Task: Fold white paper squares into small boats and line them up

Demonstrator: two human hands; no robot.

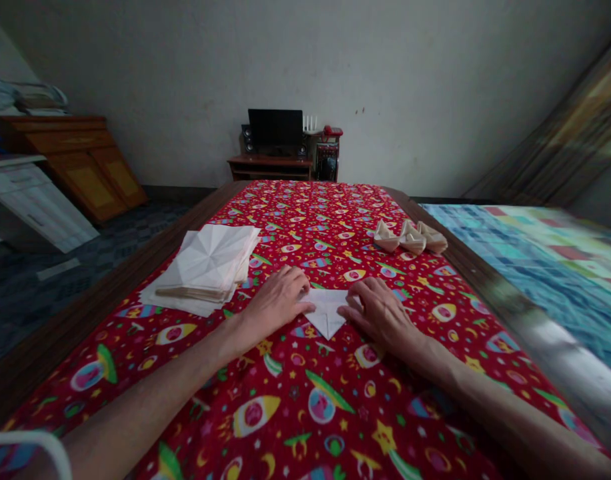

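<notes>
Between both hands, folded white paper lying flat on red patterned cloth over bench, point toward body. Left hand palm down, fingers spread flat, tips pressing paper's left edge. Right hand palm down, fingers flat on right edge. Neither closed around anything. Beyond left hand, stack of creased sheets; beyond right hand, finished folded pieces.

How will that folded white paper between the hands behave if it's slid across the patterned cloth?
The folded white paper looks thin and light, so it would probably slide easily yet catch on the cloth. Both the left hand and right hand press it flat; released, its creases may spring up.
</notes>
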